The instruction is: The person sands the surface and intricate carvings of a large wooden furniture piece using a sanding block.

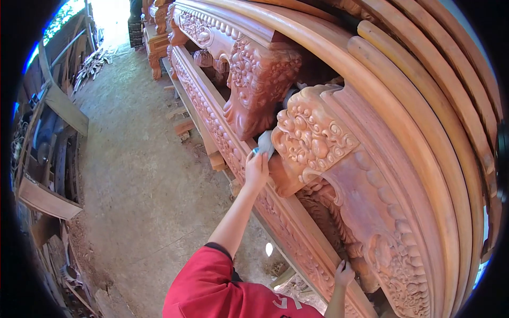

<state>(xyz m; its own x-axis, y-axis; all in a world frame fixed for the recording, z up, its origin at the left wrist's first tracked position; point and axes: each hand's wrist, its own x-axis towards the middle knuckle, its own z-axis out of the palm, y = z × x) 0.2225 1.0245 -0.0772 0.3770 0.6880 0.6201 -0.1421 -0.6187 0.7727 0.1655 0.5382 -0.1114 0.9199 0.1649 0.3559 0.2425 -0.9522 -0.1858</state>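
Note:
My left hand reaches forward and pinches a crumpled pale grey cloth with a bit of blue at its edge. The cloth lies in the gap between a carved corner leg and a second, lighter carved leg block, just above the rail. Lower right, my right hand has its fingers curled over the inner edge of the long carved wooden rail. Part of its fingers is hidden. Scrolls and flower carving cover both leg blocks and the apron beside them.
Long curved wooden boards are stacked along the right. Small wood blocks lie under the rail. On the left is the concrete floor, with scrap wood along the wall. A person's leg shows by the bright doorway.

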